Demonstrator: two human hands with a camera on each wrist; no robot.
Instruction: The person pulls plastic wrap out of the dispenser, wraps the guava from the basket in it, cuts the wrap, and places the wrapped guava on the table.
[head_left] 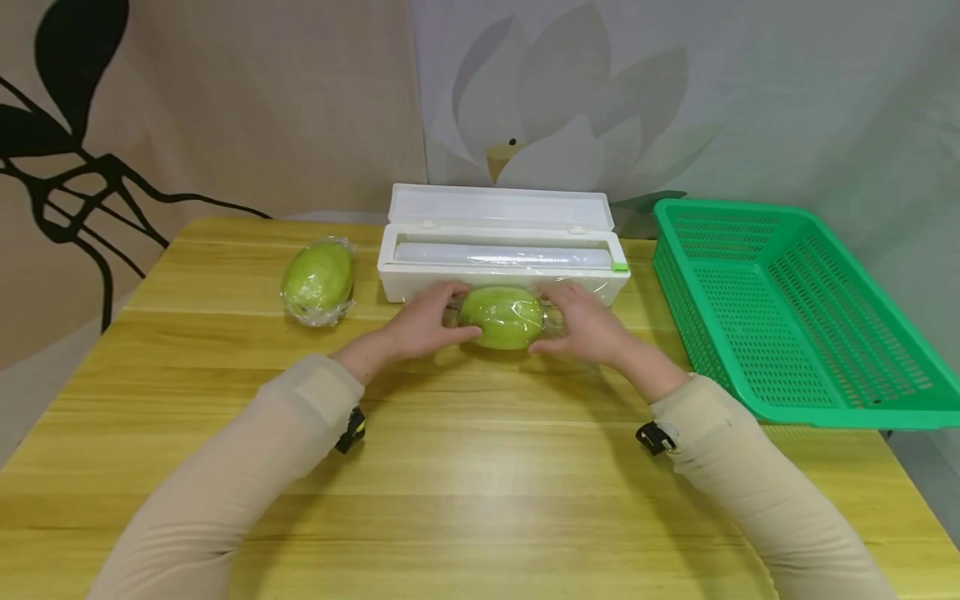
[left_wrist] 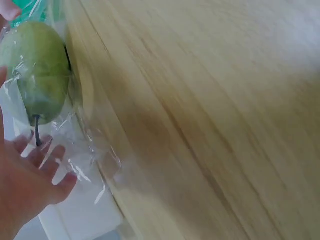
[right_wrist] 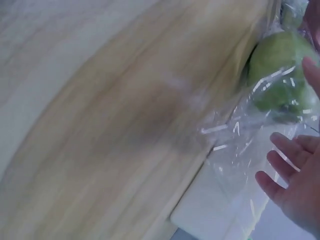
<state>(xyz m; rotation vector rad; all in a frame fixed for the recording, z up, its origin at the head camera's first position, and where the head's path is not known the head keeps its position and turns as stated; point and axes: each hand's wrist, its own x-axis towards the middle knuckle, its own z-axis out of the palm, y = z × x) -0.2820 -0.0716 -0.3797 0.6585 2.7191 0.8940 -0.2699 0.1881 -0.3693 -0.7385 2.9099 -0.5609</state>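
Observation:
A green mango point(head_left: 501, 317), loosely covered in clear cling film point(left_wrist: 82, 150), lies on its side before the white film dispenser point(head_left: 504, 282). Beside its left end is my left hand point(head_left: 426, 323); the left wrist view shows its relaxed fingers against the film near the dark stem point(left_wrist: 37, 131). My right hand point(head_left: 588, 327) is at the other end, fingers spread and fairly straight by the loose film in the right wrist view. Neither hand visibly grips the fruit. Behind, the dispenser's lid point(head_left: 501, 207) stands up, exposing the film roll point(head_left: 502, 255).
A second mango point(head_left: 318, 280), wrapped in film, sits on the wooden table point(head_left: 480, 500) to the left. At the right stands a green plastic basket point(head_left: 693, 321), reaching over the table's edge. A patterned cloth point(head_left: 300, 108) hangs behind the table.

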